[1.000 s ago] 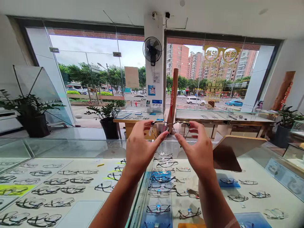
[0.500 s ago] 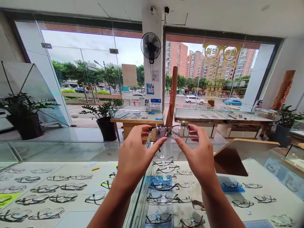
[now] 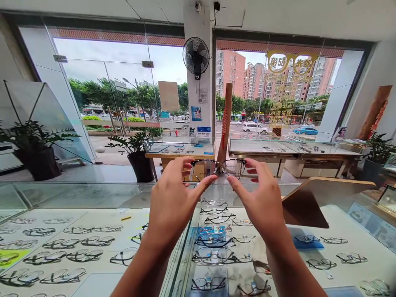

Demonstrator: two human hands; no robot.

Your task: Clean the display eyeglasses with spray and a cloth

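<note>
I hold a pair of dark-rimmed glasses (image 3: 218,166) up at arm's length, lenses facing away from me. My left hand (image 3: 175,202) pinches the left end of the frame between thumb and fingers. My right hand (image 3: 262,198) pinches the right end the same way. Both hands hover above a glass display counter (image 3: 93,194). Under its top lie several rows of spectacle frames (image 3: 213,255).
A tilted brown mirror stand (image 3: 312,198) sits on the counter to the right. Potted plants (image 3: 137,154) stand behind it, and further glass showcases (image 3: 278,146) line the shop window. A wall fan (image 3: 196,55) hangs on the central pillar.
My view has shifted slightly. The hands and glasses stay raised in nearly the same pose, drifting a little left.
</note>
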